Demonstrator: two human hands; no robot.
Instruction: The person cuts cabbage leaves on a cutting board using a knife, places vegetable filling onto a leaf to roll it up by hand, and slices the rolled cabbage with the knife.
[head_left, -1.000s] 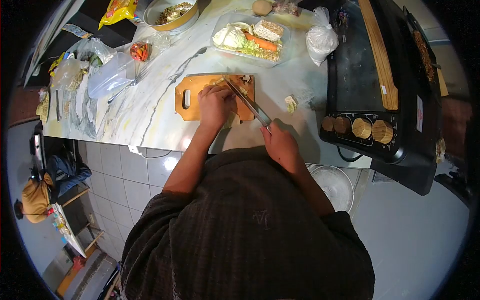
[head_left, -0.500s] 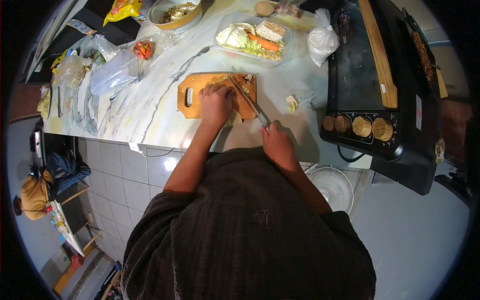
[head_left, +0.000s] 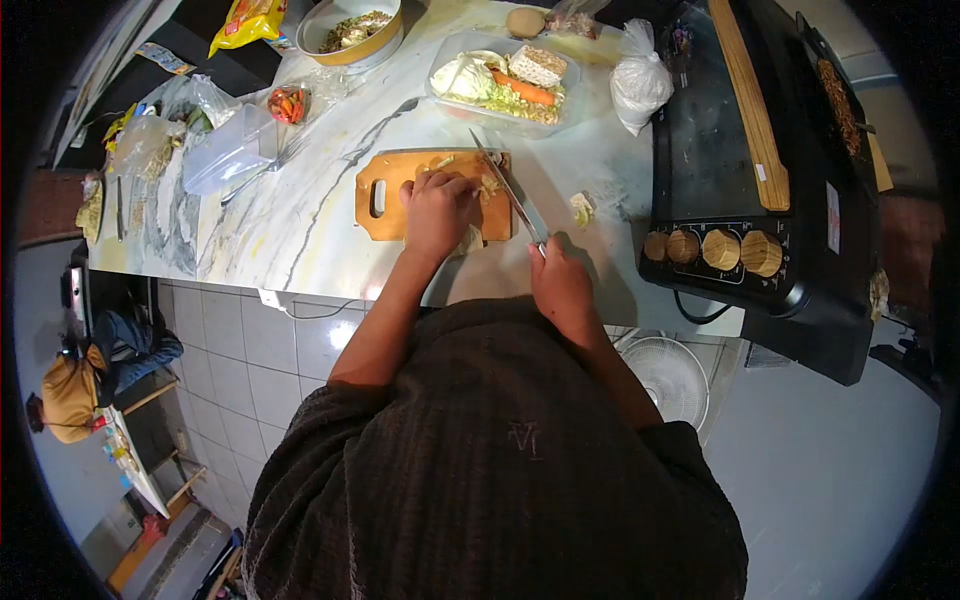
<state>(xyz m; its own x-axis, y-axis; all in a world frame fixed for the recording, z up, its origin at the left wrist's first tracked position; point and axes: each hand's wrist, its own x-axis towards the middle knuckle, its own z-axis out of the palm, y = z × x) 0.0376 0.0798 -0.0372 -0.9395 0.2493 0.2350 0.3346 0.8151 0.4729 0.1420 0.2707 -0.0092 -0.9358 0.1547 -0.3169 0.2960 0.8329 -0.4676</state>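
Gripping a knife, the right hand flanks the left hand, whose grasp is unclear, like the shirt monogram.

On the table, the cutting board lay before the person, with the tub of vegetables behind it, the bag and griddle rightward, and the box and chillies leftward.

And away swings the knife! A second ago its tip was over the board; now it pokes out past the far edge. The blade has slid right, clear of the chopped bits, which now lie on its left. The right hand shifts slightly rightward, and the left hand edges right too.
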